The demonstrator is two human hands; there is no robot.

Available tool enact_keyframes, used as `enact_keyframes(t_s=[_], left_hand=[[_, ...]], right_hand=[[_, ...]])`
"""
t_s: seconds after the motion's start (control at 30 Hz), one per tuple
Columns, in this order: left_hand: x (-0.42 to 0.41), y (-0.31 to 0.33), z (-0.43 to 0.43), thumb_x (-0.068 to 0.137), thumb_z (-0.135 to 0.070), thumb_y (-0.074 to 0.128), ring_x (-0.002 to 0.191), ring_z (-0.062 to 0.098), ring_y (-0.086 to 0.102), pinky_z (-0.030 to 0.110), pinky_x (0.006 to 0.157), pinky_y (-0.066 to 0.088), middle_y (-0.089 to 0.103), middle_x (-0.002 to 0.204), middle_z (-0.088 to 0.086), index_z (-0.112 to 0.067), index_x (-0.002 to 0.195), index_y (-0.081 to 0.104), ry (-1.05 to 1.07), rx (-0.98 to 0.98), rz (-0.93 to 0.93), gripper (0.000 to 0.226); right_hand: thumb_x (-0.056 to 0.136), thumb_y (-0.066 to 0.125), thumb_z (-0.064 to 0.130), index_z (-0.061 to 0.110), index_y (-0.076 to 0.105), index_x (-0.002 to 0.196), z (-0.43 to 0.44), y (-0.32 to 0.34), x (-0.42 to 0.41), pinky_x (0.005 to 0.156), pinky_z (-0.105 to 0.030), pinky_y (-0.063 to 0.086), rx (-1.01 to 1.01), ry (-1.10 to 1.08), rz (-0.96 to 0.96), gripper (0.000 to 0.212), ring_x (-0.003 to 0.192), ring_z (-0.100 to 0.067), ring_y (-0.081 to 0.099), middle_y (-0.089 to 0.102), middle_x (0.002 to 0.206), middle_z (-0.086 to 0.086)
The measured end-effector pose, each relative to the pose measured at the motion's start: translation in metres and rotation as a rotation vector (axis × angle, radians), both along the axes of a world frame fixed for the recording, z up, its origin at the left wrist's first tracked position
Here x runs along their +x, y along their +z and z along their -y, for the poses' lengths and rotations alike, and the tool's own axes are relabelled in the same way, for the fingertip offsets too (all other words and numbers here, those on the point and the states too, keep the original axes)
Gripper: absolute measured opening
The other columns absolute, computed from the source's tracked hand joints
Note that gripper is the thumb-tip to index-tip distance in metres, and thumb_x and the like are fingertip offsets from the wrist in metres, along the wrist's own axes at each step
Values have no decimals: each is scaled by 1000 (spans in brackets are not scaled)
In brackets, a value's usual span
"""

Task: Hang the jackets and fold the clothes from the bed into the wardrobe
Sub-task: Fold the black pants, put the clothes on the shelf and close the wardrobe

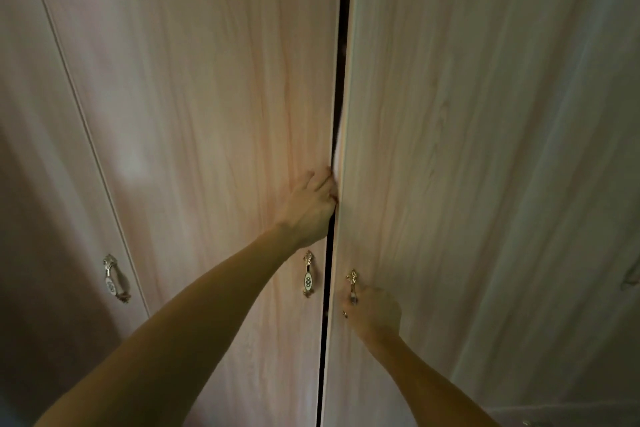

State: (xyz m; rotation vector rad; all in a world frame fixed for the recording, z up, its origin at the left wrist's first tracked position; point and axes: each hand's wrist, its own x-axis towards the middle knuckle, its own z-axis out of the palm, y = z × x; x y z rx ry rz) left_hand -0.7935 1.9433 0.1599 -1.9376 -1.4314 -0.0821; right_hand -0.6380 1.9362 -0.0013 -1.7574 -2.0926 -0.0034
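Note:
The wardrobe fills the view with pale wood-grain doors. Its middle door (221, 114) and right door (485, 149) meet at a narrow dark gap (341, 45). My left hand (310, 204) grips the edge of the middle door, fingers curled into the gap. Lower down, my right hand (372, 312) grips the gold handle (352, 282) of the right door, which stands slightly ajar. No jackets, clothes or bed are in view.
The middle door has its own gold handle with a white oval (308, 274) just under my left wrist. A third door at the far left (41, 184) carries a similar handle (114, 279). I stand very close to the doors.

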Motion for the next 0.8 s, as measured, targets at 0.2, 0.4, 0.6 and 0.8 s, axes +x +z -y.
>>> enact_keyframes(t_s=[0.2,0.4,0.6,0.8], left_hand=[[-12,-3,15,82,-9,42,139,35,27,47,115,20,36,147,20,1,140,37,-7,-35,253,60],[-13,13,-1,78,-20,25,130,36,42,50,108,30,54,132,20,3,126,54,-77,58,156,61],[8,28,-11,94,-26,38,144,31,-14,50,112,-16,7,158,15,-5,149,13,109,-63,-93,63],[-23,19,3,78,-10,58,137,35,34,47,114,19,46,140,20,-1,129,55,-100,65,24,52]], right_hand=[[95,31,48,25,68,101,-7,-1,-4,71,-27,50,-41,5,-42,44,84,-21,66,70,87,-1],[96,32,48,31,63,113,-6,-1,0,64,-23,44,-11,24,-37,39,83,-17,66,70,85,2],[96,34,47,29,63,112,-9,-3,0,63,-22,41,4,33,-23,38,82,-16,67,71,84,3],[95,35,48,34,57,121,-14,-4,-4,66,-24,44,2,51,-24,37,84,-17,65,70,88,3]])
